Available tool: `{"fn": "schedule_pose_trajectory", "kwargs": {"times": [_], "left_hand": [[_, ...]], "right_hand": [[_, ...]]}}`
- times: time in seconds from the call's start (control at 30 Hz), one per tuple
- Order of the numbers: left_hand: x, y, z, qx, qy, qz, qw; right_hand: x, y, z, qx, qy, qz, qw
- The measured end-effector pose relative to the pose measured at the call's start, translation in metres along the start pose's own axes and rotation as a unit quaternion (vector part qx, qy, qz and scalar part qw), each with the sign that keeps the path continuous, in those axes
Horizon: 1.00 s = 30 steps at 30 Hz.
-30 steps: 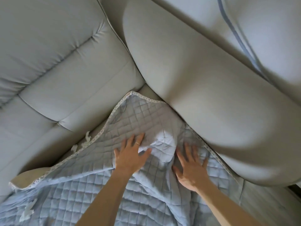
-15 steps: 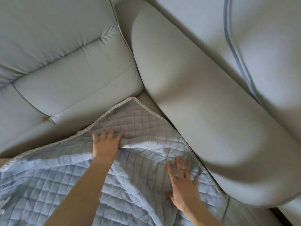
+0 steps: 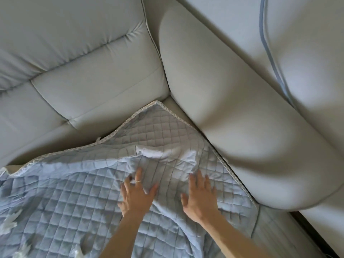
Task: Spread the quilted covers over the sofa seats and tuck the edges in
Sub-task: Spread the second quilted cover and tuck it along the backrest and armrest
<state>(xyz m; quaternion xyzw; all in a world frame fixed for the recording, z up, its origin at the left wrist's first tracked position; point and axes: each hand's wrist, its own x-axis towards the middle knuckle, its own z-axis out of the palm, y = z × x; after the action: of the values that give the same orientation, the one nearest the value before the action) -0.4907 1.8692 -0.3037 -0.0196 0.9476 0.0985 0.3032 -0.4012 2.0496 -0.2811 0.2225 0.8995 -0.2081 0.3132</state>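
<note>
Both grips are wide and hold nothing. The left hand (image 3: 136,197) lies palm-down on the pale blue quilted cover (image 3: 74,202), fingers spread and straight, thumb splayed toward the sofa armrest (image 3: 242,127), a thin ring (image 3: 138,181) on one finger. The right hand (image 3: 199,199) presses flat on the same cover, nearer the armrest, its fingers spread and pointing toward the backrest cushion (image 3: 83,71). Both bare forearms reach in from the bottom of the view, and the hands sit near each other without touching. The cover lies over the sofa seat, its lace trim (image 3: 119,134) running along the foot of the armrest on one side and along the backrest cushion on the other. Its corner stops just short of where armrest and backrest cushion meet, leaving a sliver of bare seat (image 3: 173,104) showing. A rumpled ridge of fabric (image 3: 158,153) stands up just beyond the fingertips, and the cover far from the armrest is creased, with pale patches (image 3: 9,220) on it.
</note>
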Motion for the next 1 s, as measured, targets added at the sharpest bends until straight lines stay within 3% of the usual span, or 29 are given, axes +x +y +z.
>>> {"fn": "schedule_pose_trajectory", "kwargs": {"times": [0.1,0.23,0.4,0.5,0.6,0.7,0.83,0.9,1.0], "left_hand": [[-0.001,-0.015,-0.001,0.059,-0.011,0.039,0.997],[0.005,-0.037,-0.008,0.138,-0.003,0.092,0.986],[0.011,-0.055,-0.012,0.235,0.042,0.183,0.954],[-0.002,-0.066,-0.019,0.255,0.044,0.19,0.947],[-0.026,-0.086,-0.018,0.272,-0.001,0.186,0.944],[-0.046,-0.105,-0.027,0.248,-0.054,0.195,0.947],[-0.045,-0.095,-0.056,0.225,-0.055,0.214,0.949],[-0.04,-0.07,-0.077,0.162,-0.047,0.206,0.964],[-0.025,-0.03,-0.103,0.088,-0.017,0.198,0.976]], "right_hand": [[0.0,-0.03,0.013,-0.007,-0.008,-0.073,0.997],[0.001,-0.043,0.041,-0.069,-0.086,-0.068,0.992],[-0.008,-0.041,0.05,-0.116,-0.085,-0.075,0.987],[-0.017,-0.045,0.049,-0.107,-0.097,-0.078,0.986],[-0.035,-0.05,0.057,-0.102,-0.129,-0.092,0.982],[-0.056,-0.052,0.069,-0.076,-0.167,-0.073,0.98],[-0.062,-0.061,0.044,-0.036,-0.225,-0.05,0.973],[-0.056,-0.062,0.024,0.027,-0.198,-0.045,0.979],[-0.041,-0.05,-0.001,0.127,-0.057,0.007,0.99]]}}
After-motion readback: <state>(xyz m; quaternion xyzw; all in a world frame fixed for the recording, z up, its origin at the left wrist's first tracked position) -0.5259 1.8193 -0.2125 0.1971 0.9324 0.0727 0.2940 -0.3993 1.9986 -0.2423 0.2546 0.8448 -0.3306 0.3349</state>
